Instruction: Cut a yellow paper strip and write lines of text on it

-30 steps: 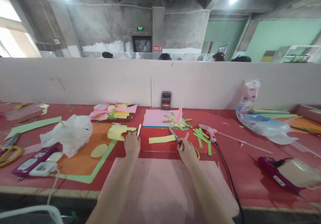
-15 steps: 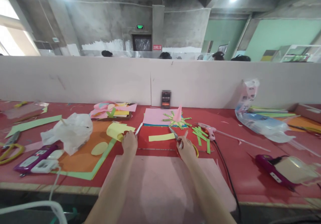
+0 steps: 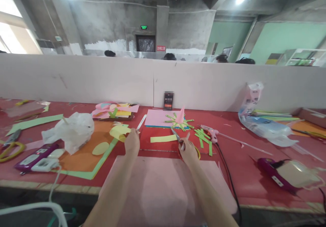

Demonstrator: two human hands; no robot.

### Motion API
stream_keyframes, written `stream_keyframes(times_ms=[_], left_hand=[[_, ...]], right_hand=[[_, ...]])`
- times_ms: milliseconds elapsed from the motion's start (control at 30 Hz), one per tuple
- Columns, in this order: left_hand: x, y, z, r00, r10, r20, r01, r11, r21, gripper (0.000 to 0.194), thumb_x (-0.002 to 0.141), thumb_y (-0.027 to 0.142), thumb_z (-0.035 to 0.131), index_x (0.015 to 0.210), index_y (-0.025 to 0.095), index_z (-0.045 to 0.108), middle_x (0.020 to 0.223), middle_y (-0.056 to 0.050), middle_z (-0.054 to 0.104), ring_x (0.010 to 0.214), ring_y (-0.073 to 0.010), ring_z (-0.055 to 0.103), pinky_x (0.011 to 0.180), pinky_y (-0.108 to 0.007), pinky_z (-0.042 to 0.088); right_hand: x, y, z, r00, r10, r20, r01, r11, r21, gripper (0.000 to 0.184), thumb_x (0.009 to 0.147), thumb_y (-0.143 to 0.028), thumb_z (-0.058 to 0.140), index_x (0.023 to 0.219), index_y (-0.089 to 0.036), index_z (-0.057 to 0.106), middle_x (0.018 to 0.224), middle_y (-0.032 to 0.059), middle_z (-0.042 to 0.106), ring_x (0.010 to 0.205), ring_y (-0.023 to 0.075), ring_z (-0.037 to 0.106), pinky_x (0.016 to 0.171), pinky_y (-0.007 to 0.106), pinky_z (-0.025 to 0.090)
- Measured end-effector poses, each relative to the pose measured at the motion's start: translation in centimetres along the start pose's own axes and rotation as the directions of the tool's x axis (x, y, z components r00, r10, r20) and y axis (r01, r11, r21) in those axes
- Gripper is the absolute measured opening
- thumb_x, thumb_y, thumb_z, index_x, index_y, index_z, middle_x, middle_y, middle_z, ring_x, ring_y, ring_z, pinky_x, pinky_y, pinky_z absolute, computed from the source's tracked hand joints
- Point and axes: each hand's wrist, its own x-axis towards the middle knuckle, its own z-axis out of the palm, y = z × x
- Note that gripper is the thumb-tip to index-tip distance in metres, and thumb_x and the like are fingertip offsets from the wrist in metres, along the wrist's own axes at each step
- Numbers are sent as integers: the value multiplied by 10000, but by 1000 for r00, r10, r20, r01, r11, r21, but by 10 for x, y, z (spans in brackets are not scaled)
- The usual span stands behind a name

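My left hand [image 3: 132, 141] is closed around a thin white pen [image 3: 141, 122] whose tip points up and away, beside a curled yellow paper piece [image 3: 119, 132]. My right hand [image 3: 188, 150] grips yellow-handled scissors [image 3: 178, 138], blades pointing away toward a yellow paper strip [image 3: 163, 138]. Both hands rest at the far edge of a large pink sheet [image 3: 165, 183] on the red table [image 3: 244, 172]. A pink cone on green paper strips [image 3: 180, 119] stands on a pink pad [image 3: 155, 117] beyond.
A hot glue gun [image 3: 211, 132] with black cord lies right of the scissors, among loose green strips [image 3: 203, 138]. Orange sheet with green frame [image 3: 84, 155], white plastic bag [image 3: 70, 131] and purple device [image 3: 33, 156] sit left. Plastic packets [image 3: 267, 127] and another purple device [image 3: 276, 174] lie right. A partition wall [image 3: 102, 81] backs the table.
My left hand has swung the white pen so its tip points farther up and away. The right hand with the scissors has stayed in place.
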Motion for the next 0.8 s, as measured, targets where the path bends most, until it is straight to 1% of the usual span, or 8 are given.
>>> stream_keyframes(times_ms=[167, 233, 300, 367, 467, 667, 733, 800], left_hand=[[2, -9, -15, 977, -57, -205, 61, 998, 14, 285, 923, 304, 274, 973, 159, 514, 843, -96, 647, 827, -230, 622, 693, -310, 431], [3, -15, -16, 980, -113, -162, 125, 990, 67, 244, 885, 298, 355, 912, 149, 546, 909, -126, 632, 898, -260, 598, 729, -339, 432], [4, -21, -14, 984, -175, -31, 177, 978, 107, 209, 837, 287, 430, 873, 135, 568, 936, -153, 624, 920, -286, 587, 739, -365, 434], [5, -24, -11, 982, -188, 31, 183, 975, 123, 214, 814, 272, 450, 890, 118, 577, 932, -170, 625, 922, -299, 587, 748, -383, 434], [7, -26, -7, 985, -170, 27, 165, 979, 123, 243, 815, 268, 434, 920, 101, 576, 902, -181, 635, 906, -307, 593, 738, -390, 439], [8, -25, -5, 969, -249, 0, 248, 965, 88, 250, 816, 272, 435, 945, 94, 555, 864, -181, 636, 922, -305, 587, 693, -359, 442], [8, -24, -5, 974, -224, -36, 227, 971, 82, 236, 818, 267, 440, 948, 97, 540, 876, -169, 630, 911, -298, 582, 696, -357, 437], [6, -21, -5, 982, -150, -111, 158, 985, 70, 206, 830, 273, 435, 938, 126, 529, 899, -135, 622, 899, -281, 574, 730, -360, 430]], right_hand=[[0, 1, 1, 1000, 3, -1, -3, 1000, -1, 154, 765, -184, 449, 878, -206, 551, 835, 39, 635, 852, 196, 576, 766, 303, 428], [0, 1, 0, 1000, 7, -4, -7, 1000, -4, 162, 761, -181, 450, 885, -205, 552, 838, 39, 635, 857, 195, 574, 771, 303, 426], [0, 0, 0, 1000, 14, -8, -14, 1000, -10, 169, 758, -180, 452, 889, -209, 555, 843, 35, 635, 861, 195, 571, 770, 300, 424], [-1, -1, -1, 1000, 24, -11, -24, 1000, -13, 168, 759, -187, 457, 891, -212, 558, 843, 31, 635, 865, 196, 570, 763, 298, 423], [-1, -2, -2, 1000, 26, -7, -26, 1000, -5, 159, 762, -192, 459, 887, -211, 556, 842, 30, 635, 858, 194, 571, 760, 296, 423], [-1, -3, -2, 1000, 31, -2, -31, 999, -7, 147, 763, -181, 463, 878, -213, 549, 837, 26, 634, 849, 194, 570, 755, 293, 420], [-1, -3, -1, 1000, 25, -7, -25, 1000, 0, 145, 766, -179, 461, 874, -212, 551, 836, 26, 633, 838, 188, 571, 758, 291, 421], [-1, -2, 0, 1000, 20, -9, -20, 1000, 10, 146, 762, -177, 461, 871, -211, 552, 838, 25, 633, 837, 184, 571, 768, 292, 422]])
